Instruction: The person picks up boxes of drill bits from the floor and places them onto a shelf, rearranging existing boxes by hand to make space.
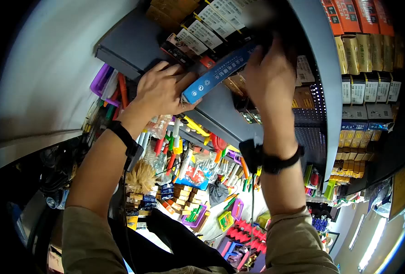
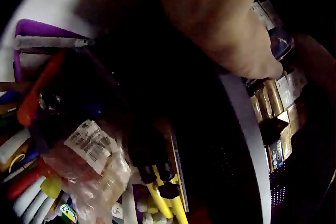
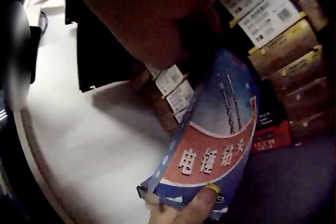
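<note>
A long flat blue drill-bit box [image 1: 218, 73] slants across the shelf opening; the right wrist view shows two drill bits printed on its broad face [image 3: 210, 140]. My left hand [image 1: 166, 89] grips the near end, and its thumb [image 3: 199, 205] presses on the printed face. At the far end is my right hand [image 1: 271, 75], inside the shelf, its fingertips lost in shadow. I cannot tell whether they hold the box. In the left wrist view the left hand [image 2: 231, 35] appears from behind, with the box hidden.
White-labelled boxes [image 1: 211, 25] are stacked behind the drill-bit box. A grey shelf edge [image 1: 328, 91] rises on the right, with more cartons [image 1: 358, 55] beyond. Below lie yellow-handled tools [image 1: 195, 125], plastic-wrapped goods [image 2: 92, 155] and a purple bin [image 1: 103, 82].
</note>
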`<action>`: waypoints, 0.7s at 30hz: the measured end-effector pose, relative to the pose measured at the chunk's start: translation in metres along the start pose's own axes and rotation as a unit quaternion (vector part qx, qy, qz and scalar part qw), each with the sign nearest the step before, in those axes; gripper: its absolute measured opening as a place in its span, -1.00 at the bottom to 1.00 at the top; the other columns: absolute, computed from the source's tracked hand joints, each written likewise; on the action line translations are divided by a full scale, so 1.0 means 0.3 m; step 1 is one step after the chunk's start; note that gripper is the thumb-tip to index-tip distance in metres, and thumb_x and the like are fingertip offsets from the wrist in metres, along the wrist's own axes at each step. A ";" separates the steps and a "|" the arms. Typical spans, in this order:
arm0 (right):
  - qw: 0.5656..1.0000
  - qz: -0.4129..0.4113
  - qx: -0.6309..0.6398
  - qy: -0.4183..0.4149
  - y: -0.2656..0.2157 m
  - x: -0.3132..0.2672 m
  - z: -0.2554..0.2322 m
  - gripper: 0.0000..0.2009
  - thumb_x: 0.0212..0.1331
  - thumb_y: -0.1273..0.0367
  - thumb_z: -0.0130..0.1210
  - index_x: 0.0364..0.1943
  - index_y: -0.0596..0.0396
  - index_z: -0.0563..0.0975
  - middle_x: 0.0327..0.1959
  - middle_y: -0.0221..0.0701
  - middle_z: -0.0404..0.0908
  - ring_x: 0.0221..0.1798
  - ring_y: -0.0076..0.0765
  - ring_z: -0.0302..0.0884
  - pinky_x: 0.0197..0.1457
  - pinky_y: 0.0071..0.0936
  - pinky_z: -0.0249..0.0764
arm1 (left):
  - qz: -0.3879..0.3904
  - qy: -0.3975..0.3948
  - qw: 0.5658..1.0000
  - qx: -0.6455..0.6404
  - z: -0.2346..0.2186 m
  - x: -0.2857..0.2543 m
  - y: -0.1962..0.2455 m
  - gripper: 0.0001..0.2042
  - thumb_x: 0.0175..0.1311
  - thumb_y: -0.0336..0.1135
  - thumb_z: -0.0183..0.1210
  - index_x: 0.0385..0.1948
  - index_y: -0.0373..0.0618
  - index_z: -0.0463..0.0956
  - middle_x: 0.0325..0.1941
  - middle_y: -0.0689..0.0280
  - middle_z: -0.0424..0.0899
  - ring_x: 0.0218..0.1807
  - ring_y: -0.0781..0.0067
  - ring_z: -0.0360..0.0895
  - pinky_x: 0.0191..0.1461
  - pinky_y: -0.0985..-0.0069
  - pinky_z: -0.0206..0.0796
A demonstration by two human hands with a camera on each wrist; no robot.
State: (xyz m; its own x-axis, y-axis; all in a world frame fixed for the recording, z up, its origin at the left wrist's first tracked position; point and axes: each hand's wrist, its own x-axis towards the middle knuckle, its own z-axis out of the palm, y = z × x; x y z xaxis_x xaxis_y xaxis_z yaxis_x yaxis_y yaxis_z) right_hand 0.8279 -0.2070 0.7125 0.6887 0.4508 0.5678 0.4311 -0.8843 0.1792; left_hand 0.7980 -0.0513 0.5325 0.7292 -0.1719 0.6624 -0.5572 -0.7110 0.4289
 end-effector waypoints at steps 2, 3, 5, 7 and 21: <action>0.997 0.020 -0.044 -0.057 0.016 0.056 0.026 -0.68 0.29 0.39 0.09 0.08 0.25 0.51 -0.07 0.12 0.59 -0.05 0.23 0.64 -0.01 -0.02 0.60 | 0.011 0.009 1.000 0.007 0.018 -0.006 -0.009 -0.49 0.11 0.21 0.30 -0.17 -0.07 0.71 -0.25 0.19 0.71 -0.20 0.17 0.60 -0.14 0.28 0.54; 0.990 0.042 -0.075 -0.116 0.021 0.081 0.040 -0.71 0.30 0.40 0.07 0.04 0.23 0.56 -0.09 0.13 0.61 -0.01 0.23 0.64 0.02 -0.03 0.60 | 0.023 0.020 0.999 0.014 0.020 -0.006 -0.012 -0.49 0.12 0.22 0.28 -0.18 -0.06 0.71 -0.27 0.19 0.71 -0.20 0.18 0.60 -0.13 0.29 0.54; 0.981 -0.006 -0.121 -0.154 0.127 0.117 0.139 -0.72 0.30 0.35 0.07 -0.01 0.21 0.61 -0.07 0.14 0.62 0.03 0.23 0.65 0.08 -0.03 0.59 | 0.022 0.022 0.999 0.010 0.014 -0.002 -0.014 -0.50 0.13 0.23 0.27 -0.20 -0.06 0.70 -0.27 0.20 0.71 -0.21 0.19 0.60 -0.13 0.30 0.54; 0.965 -0.054 -0.167 -0.195 0.131 0.139 0.147 -0.71 0.30 0.30 0.06 -0.07 0.19 0.66 -0.04 0.15 0.64 0.07 0.22 0.65 0.13 -0.04 0.58 | 0.021 0.023 1.000 0.003 0.015 -0.003 -0.013 -0.50 0.13 0.23 0.25 -0.21 -0.05 0.70 -0.28 0.21 0.71 -0.21 0.20 0.61 -0.13 0.31 0.53; 0.950 0.209 -0.107 -0.207 0.048 0.211 0.124 -0.60 0.31 0.18 0.01 0.00 0.21 0.67 0.03 0.09 0.68 0.07 0.10 0.70 0.18 -0.12 0.59 | 0.007 -0.022 0.999 0.043 0.051 -0.028 -0.032 -0.45 0.00 0.34 0.27 -0.07 0.20 0.62 -0.32 0.29 0.69 -0.05 0.31 0.61 0.23 0.31 0.40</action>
State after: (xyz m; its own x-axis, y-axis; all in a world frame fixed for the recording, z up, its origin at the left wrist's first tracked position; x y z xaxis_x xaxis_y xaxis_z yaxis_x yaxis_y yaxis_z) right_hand 0.8992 -0.1866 0.7212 0.9629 0.0250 0.2686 -0.0279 -0.9811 0.1913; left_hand 0.8032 -0.0535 0.5133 0.7396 -0.2099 0.6395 -0.5323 -0.7639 0.3649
